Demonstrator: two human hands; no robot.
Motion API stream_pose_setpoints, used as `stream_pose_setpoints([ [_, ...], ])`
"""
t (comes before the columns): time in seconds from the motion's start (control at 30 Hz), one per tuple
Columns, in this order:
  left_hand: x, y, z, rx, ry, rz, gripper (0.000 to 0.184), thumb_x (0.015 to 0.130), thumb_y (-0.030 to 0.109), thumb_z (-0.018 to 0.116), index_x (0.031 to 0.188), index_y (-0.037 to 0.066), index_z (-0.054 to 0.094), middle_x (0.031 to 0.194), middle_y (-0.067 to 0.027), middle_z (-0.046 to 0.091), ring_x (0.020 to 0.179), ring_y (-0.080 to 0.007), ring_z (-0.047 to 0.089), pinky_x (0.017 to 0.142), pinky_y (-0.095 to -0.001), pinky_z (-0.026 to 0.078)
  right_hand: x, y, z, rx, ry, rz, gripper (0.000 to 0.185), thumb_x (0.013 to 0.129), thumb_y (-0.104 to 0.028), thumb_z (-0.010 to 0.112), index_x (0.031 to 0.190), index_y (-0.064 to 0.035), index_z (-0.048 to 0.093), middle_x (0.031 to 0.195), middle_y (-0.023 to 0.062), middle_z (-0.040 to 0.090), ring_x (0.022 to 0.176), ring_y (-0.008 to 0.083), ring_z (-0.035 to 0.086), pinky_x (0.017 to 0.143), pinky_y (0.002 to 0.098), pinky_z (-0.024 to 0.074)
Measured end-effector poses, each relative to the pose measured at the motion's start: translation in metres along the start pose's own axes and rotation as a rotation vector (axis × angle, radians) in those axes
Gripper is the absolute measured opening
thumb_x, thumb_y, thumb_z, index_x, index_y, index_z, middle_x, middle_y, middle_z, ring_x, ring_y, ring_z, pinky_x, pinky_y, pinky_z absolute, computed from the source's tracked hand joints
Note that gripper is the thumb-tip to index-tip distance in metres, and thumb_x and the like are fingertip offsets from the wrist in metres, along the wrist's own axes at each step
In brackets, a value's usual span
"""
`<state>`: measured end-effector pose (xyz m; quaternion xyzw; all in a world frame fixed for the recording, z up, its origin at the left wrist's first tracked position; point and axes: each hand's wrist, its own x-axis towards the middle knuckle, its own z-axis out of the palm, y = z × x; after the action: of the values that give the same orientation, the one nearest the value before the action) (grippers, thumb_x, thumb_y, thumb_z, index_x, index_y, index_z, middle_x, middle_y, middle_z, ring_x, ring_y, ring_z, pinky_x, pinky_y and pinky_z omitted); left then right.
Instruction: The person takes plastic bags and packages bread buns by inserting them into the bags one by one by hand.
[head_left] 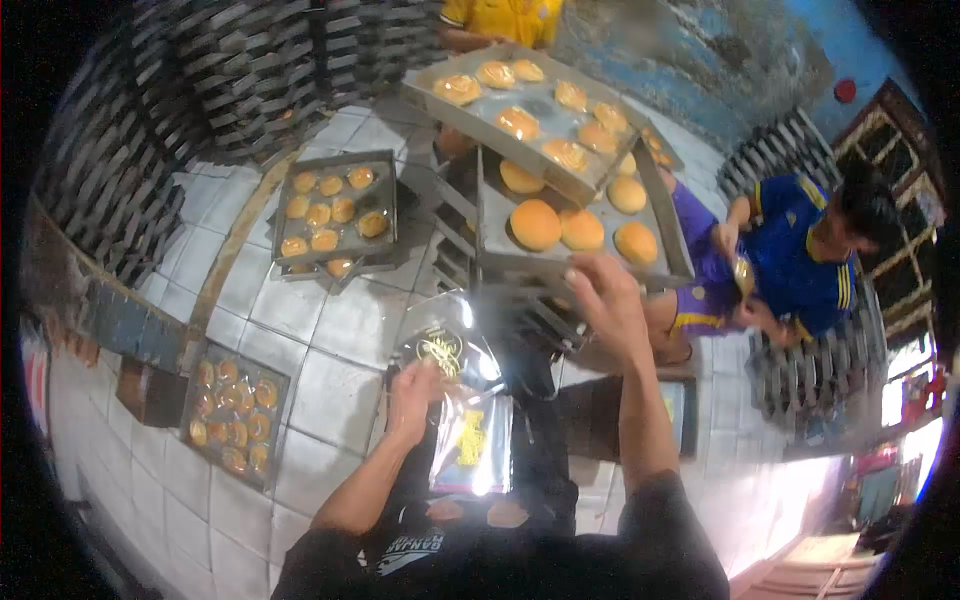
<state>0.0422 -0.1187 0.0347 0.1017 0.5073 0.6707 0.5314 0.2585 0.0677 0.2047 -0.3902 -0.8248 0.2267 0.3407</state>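
My left hand (414, 398) is closed on a clear plastic bag (462, 345) with printing on it, held up above my lap. A stack of clear bags with yellow printing (470, 440) lies on my lap. My right hand (608, 305) is raised at the near edge of a metal tray (500, 225), its fingers loosely apart and holding nothing I can see. Round golden buns sit in that tray, and the nearest to my hand are one bun (635, 242) and another bun (581, 230).
A second tray (450, 105) of wrapped buns rests across the bun tray. Trays of wrapped buns (285, 215) (275, 465) lie on the tiled floor at left. A person in blue (800, 250) handles a wrapped bun at right; another in yellow (515, 20) is behind. Stacked trays (280, 60) line the wall.
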Motion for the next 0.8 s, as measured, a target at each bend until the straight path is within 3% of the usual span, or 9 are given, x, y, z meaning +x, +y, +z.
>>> stream_pose_setpoints([
  [0.1, 0.01, -0.01, -0.02, 0.136, -0.156, 0.022, 0.031, 0.106, 0.03, 0.059, 0.097, 0.001, 0.066, 0.079, -0.0072, 0.07, 0.071, -0.0161, 0.069, 0.066, -0.03, 0.057, 0.068, 0.005, 0.021, -0.11, -0.129, -0.104, 0.029, 0.1, -0.021, 0.066, 0.119, 0.0005, 0.066, 0.112, 0.0192, 0.069, 0.106, 0.036, 0.068, 0.091, 0.0406, 0.0545],
  [0.23, 0.003, -0.001, -0.018, 0.133, -0.18, 0.045, 0.023, 0.106, 0.02, 0.059, 0.1, 0.0, 0.069, 0.088, -0.0084, 0.073, 0.073, -0.0152, 0.07, 0.068, -0.0299, 0.058, 0.125, 0.068, 0.077, -0.364, -0.198, -0.248, 0.038, 0.102, -0.032, 0.062, 0.12, 0.0009, 0.066, 0.117, 0.0235, 0.068, 0.115, 0.0415, 0.062, 0.098, 0.0458, 0.0509],
  [0.37, 0.014, -0.025, -0.031, 0.172, -0.159, 0.092, 0.026, 0.106, 0.023, 0.06, 0.101, -0.001, 0.07, 0.09, -0.0075, 0.073, 0.079, -0.0125, 0.071, 0.072, -0.0265, 0.056, 0.141, 0.028, 0.07, -0.652, -0.403, 0.161, 0.055, 0.096, -0.049, 0.066, 0.121, 0.0002, 0.067, 0.112, 0.0291, 0.07, 0.108, 0.0445, 0.066, 0.09, 0.0501, 0.0542],
  [0.4, 0.01, -0.014, -0.026, 0.164, -0.149, 0.003, 0.029, 0.107, 0.025, 0.058, 0.102, -0.001, 0.068, 0.089, -0.0077, 0.073, 0.081, -0.0138, 0.073, 0.075, -0.0264, 0.056, 0.14, 0.032, 0.067, -0.558, -0.304, 0.125, 0.062, 0.09, -0.057, 0.07, 0.117, -0.0006, 0.068, 0.108, 0.031, 0.071, 0.104, 0.0454, 0.068, 0.088, 0.0518, 0.0545],
  [0.5, 0.009, -0.013, -0.026, 0.111, -0.158, -0.004, 0.03, 0.109, 0.028, 0.056, 0.107, -0.001, 0.065, 0.088, -0.0073, 0.073, 0.08, -0.0163, 0.074, 0.074, -0.0261, 0.056, 0.12, 0.005, 0.045, -0.531, -0.337, -0.068, 0.064, 0.089, -0.057, 0.072, 0.122, -0.002, 0.066, 0.111, 0.0316, 0.07, 0.107, 0.0451, 0.067, 0.09, 0.0516, 0.0533],
  [0.57, 0.009, -0.008, -0.024, 0.136, -0.199, -0.04, 0.029, 0.109, 0.028, 0.053, 0.112, 0.0, 0.062, 0.096, -0.01, 0.072, 0.086, -0.0203, 0.075, 0.075, -0.0293, 0.058, 0.104, 0.015, 0.04, -0.517, -0.416, -0.036, 0.063, 0.091, -0.051, 0.072, 0.128, -0.0023, 0.061, 0.114, 0.0301, 0.069, 0.108, 0.0412, 0.068, 0.092, 0.0492, 0.053],
  [0.67, 0.013, -0.002, -0.02, -0.129, -0.121, -0.081, 0.025, 0.108, 0.026, 0.053, 0.115, 0.003, 0.061, 0.097, -0.0108, 0.071, 0.093, -0.0271, 0.075, 0.075, -0.0367, 0.061, 0.091, 0.036, 0.043, -0.134, -0.463, 0.171, 0.059, 0.09, -0.042, 0.076, 0.13, -0.0018, 0.057, 0.116, 0.0236, 0.069, 0.108, 0.0326, 0.069, 0.092, 0.0432, 0.0533],
  [0.73, 0.014, 0.019, -0.013, -0.21, -0.068, -0.097, 0.025, 0.108, 0.025, 0.054, 0.116, 0.003, 0.062, 0.101, -0.0108, 0.071, 0.095, -0.0277, 0.074, 0.078, -0.0381, 0.061, 0.08, 0.018, 0.038, 0.209, -0.148, 0.179, 0.052, 0.09, -0.034, 0.077, 0.126, -0.0005, 0.058, 0.116, 0.018, 0.069, 0.108, 0.0258, 0.068, 0.091, 0.0395, 0.0531],
  [0.8, 0.021, 0.039, -0.017, -0.361, -0.042, -0.163, 0.025, 0.105, 0.023, 0.058, 0.12, 0.003, 0.064, 0.112, -0.0104, 0.072, 0.098, -0.028, 0.071, 0.089, -0.0404, 0.057, 0.043, -0.054, 0.029, 0.447, -0.124, 0.215, 0.051, 0.09, -0.03, 0.078, 0.125, -0.0001, 0.058, 0.117, 0.0158, 0.069, 0.108, 0.0247, 0.068, 0.091, 0.0392, 0.0532],
])
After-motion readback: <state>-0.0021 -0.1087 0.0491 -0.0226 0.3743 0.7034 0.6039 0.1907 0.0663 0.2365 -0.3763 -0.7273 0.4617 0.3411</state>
